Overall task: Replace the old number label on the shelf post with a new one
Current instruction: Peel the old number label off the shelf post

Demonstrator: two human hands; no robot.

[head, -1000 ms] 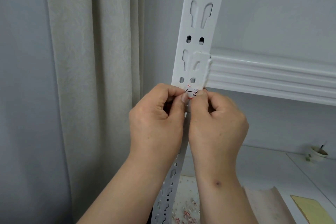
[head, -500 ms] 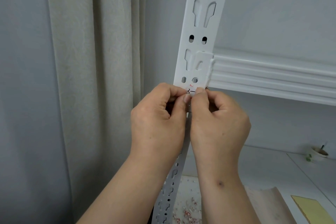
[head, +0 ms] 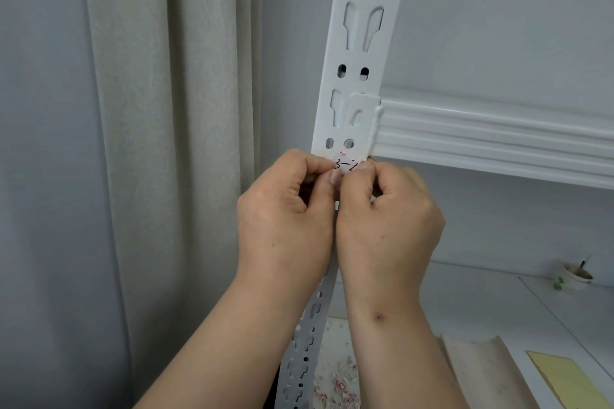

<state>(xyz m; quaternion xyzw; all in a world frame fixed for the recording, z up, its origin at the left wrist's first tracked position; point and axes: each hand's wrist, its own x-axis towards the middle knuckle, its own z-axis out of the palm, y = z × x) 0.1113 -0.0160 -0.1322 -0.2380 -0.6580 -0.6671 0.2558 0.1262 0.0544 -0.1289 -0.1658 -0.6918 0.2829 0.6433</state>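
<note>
Both hands — left hand (head: 285,226), right hand (head: 388,226) — stay pinched on the number label (head: 345,165); more lettering now shows on the shelf post (head: 358,43) — pressing nearly done.

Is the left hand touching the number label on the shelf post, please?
Touching. In the head view, the left hand has its thumb tip pressed on the left edge of the number label on the shelf post, covering part of the writing.

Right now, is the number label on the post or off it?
On it: the label lies flat against the post, with both thumbs pressing its lower edge.
</note>
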